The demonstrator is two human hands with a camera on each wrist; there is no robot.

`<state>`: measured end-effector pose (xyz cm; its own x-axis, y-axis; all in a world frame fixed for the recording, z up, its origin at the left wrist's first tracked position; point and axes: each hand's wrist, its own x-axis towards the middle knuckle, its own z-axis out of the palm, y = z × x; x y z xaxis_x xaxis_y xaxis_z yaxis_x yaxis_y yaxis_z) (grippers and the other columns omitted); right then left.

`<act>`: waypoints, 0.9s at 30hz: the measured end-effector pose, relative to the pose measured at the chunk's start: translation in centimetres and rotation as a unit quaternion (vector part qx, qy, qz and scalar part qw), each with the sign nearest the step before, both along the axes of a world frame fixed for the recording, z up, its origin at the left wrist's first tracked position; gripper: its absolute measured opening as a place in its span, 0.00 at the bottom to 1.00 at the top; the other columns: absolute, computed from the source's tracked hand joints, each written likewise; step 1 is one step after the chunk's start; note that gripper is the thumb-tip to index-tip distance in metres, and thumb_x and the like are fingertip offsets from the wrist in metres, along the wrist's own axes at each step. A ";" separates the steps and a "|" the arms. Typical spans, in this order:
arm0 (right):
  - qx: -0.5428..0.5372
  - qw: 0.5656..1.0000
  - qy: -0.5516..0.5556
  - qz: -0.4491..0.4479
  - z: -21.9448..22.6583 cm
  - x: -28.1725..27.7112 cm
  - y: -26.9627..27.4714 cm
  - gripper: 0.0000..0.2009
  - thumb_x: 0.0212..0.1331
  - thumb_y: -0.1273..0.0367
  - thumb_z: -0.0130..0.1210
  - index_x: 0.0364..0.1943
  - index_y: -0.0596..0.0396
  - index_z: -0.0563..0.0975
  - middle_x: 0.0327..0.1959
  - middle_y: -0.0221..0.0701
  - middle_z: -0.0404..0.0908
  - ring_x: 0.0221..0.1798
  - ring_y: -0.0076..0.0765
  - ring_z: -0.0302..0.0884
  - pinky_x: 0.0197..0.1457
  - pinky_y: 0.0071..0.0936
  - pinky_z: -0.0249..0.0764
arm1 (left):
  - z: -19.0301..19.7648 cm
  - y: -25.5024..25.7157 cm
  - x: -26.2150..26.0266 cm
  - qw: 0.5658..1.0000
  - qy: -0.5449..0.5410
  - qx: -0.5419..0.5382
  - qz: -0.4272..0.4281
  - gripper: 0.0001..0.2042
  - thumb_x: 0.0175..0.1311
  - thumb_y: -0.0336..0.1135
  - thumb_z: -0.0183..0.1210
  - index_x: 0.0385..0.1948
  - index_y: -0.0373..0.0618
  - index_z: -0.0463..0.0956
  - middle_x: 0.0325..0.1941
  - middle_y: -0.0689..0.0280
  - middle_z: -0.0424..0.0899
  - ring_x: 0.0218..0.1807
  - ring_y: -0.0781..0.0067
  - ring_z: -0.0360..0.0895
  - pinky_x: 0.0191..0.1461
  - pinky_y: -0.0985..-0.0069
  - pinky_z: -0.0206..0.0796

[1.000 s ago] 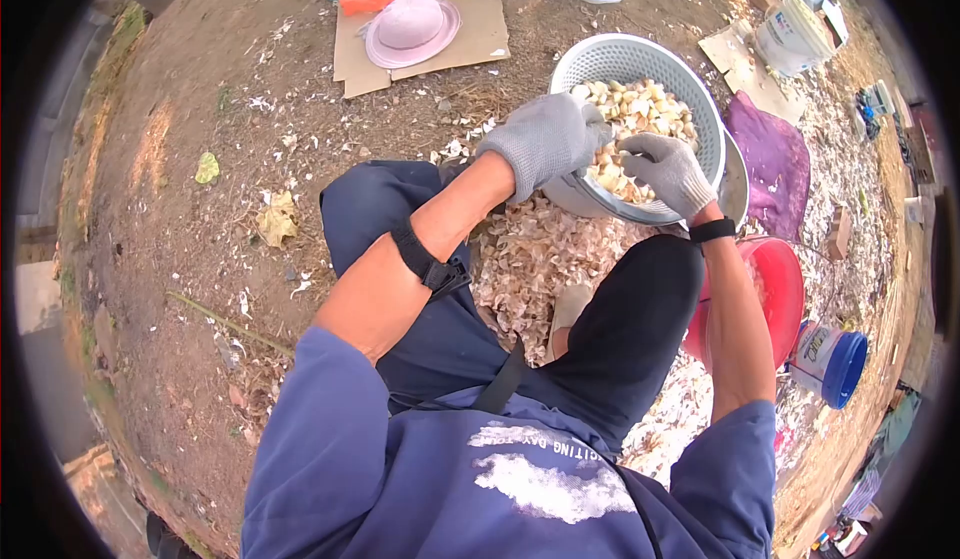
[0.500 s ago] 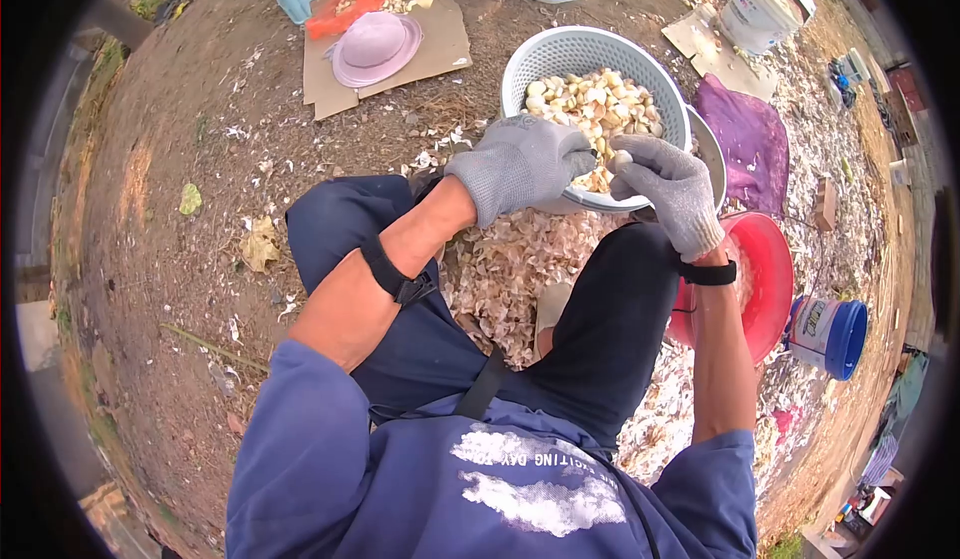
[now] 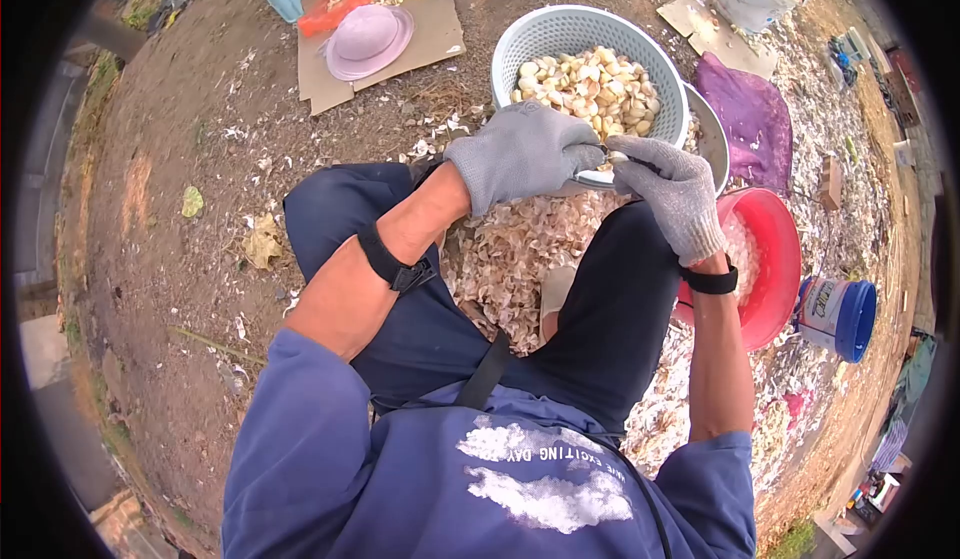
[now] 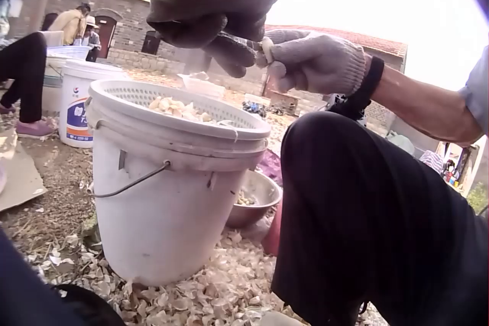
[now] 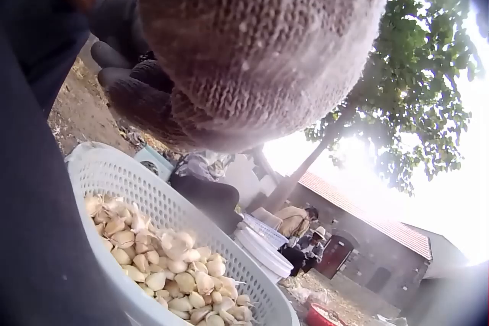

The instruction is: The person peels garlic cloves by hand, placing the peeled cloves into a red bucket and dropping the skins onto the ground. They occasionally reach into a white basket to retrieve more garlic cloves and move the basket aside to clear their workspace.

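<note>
In the head view my left hand (image 3: 525, 154) and right hand (image 3: 670, 194), both in grey knitted gloves, meet over the near rim of a pale perforated basket (image 3: 515, 54). My right thumb and fingers pinch a small pale garlic clove (image 4: 266, 49), seen best in the left wrist view. From the other side, the curled fingers and thumb of my left hand pinch at the same clove; the gloves partly hide it. Many garlic cloves (image 5: 179, 269) lie in the basket below. The basket sits on a white bucket (image 4: 164, 219) with a wire handle.
Loose garlic skins (image 3: 520, 259) cover the ground between my knees. A metal bowl (image 3: 712, 139) and a red tub (image 3: 775, 299) stand to the right, beside a blue-lidded bucket (image 3: 850, 321). A pink hat (image 3: 368, 41) lies on cardboard (image 3: 435, 34) at the upper left. Other people (image 4: 72, 26) sit behind.
My hands have come back from over the basket's contents to its near rim. The clove has come into sight at the right fingertips, and the left fingertips have closed in on it.
</note>
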<state>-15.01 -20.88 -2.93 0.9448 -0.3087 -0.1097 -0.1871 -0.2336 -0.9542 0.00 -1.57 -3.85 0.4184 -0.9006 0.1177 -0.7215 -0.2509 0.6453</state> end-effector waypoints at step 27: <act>0.126 0.991 0.039 0.007 0.5 0.4 2.1 0.16 0.70 0.75 0.62 0.59 0.63 0.83 0.37 0.34 0.88 0.36 0.27 0.88 0.44 0.26 0.88 | 0.6 1.0 0.6 0.995 0.071 0.069 0.015 0.13 0.73 0.45 0.60 0.47 0.51 0.89 0.31 0.60 0.90 0.33 0.64 0.89 0.46 0.65 0.79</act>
